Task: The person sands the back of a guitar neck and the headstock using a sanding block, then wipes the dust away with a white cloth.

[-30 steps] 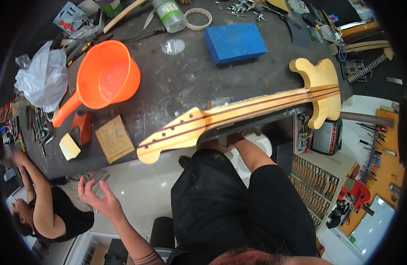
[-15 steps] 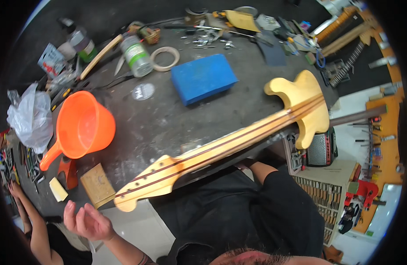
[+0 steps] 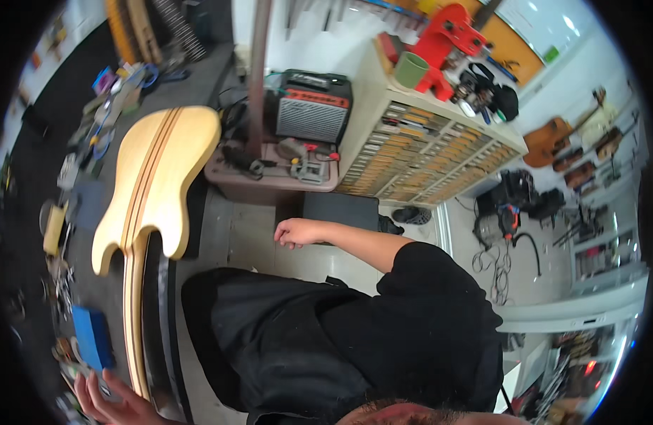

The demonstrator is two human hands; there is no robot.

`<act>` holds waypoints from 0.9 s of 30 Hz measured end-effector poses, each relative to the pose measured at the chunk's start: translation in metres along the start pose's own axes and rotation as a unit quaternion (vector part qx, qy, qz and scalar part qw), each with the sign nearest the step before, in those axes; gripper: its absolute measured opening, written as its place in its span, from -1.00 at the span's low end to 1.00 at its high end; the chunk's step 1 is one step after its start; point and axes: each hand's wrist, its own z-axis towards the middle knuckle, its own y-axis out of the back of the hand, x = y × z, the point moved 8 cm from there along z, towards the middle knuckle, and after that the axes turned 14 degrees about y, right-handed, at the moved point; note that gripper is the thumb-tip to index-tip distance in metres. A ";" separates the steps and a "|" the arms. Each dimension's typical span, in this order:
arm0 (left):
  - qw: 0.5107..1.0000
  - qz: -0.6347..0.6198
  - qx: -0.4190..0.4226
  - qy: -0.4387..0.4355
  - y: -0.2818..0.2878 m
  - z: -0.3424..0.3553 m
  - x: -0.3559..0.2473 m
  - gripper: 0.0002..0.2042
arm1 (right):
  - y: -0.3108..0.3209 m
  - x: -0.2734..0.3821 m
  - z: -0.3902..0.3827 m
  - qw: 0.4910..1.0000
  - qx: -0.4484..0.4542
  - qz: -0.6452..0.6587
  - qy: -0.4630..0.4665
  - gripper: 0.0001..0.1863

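Guitar (image 3: 144,205) runs approx vert in view, neck (image 3: 132,319) twd L hand (image 3: 117,407).

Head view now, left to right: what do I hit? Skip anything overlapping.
Blue block, striped guitar neck, right hand, green cup, coiled cable, brown stringed instrument.

Bright light on the wall (image 3: 323,46) and guitar (image 3: 155,177); the bench (image 3: 93,287) is darker, its clutter (image 3: 55,230) blurred; white glare spots the board (image 3: 549,21); straight lines bow toward a black rim
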 end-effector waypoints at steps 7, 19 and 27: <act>0.975 -0.144 0.133 -0.106 -0.083 0.054 -0.140 -0.82 | 0.154 0.091 -0.119 0.958 -0.224 -0.003 0.180 -0.79; 0.926 -0.278 0.194 -0.167 -0.144 0.070 -0.272 -0.87 | 0.299 0.023 -0.373 0.650 -0.720 0.101 0.221 -0.83; 0.942 -0.243 0.186 -0.134 -0.143 0.066 -0.283 -0.85 | 0.278 -0.006 -0.321 0.665 -0.720 -0.001 0.196 -0.78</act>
